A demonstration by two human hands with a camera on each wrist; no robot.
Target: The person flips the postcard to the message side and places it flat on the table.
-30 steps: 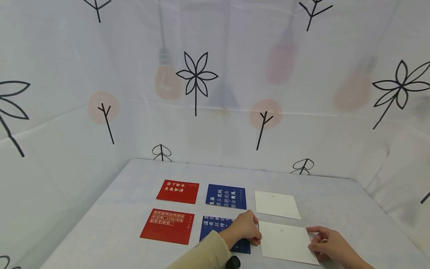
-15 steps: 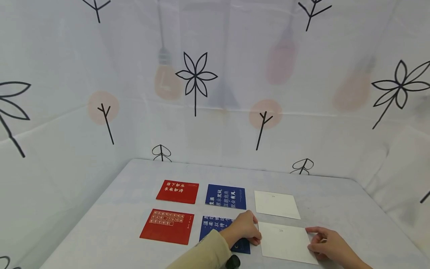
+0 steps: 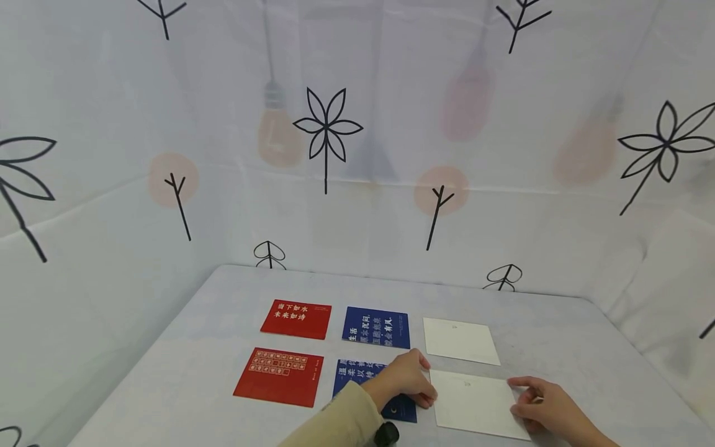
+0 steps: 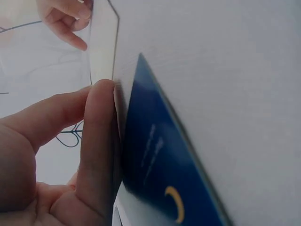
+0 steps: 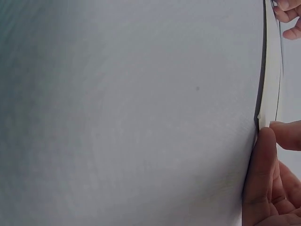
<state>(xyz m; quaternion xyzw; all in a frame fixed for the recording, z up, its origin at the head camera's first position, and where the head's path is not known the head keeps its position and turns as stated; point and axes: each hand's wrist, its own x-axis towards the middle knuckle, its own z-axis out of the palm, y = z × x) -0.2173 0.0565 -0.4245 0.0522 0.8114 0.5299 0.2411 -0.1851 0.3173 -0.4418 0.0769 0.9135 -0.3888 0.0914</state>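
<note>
A white postcard (image 3: 481, 405) lies flat on the table at the front right, a small faint mark near its far edge. At its left edge my left hand (image 3: 410, 379) touches it with thumb and fingertips; the left wrist view shows the tips (image 4: 101, 87) right at that edge. From the other side my right hand (image 3: 550, 406) touches the right edge, index finger by the far corner and thumb lower down. Beneath my left hand in the head view is a blue postcard (image 3: 357, 372), partly hidden, with a yellow moon (image 4: 175, 203).
Behind lie a second white postcard (image 3: 460, 340), a blue one (image 3: 376, 327) and a red one (image 3: 296, 319). Another red postcard (image 3: 279, 377) is at the front left. The white table (image 3: 167, 372) meets a patterned cloth backdrop (image 3: 357, 230).
</note>
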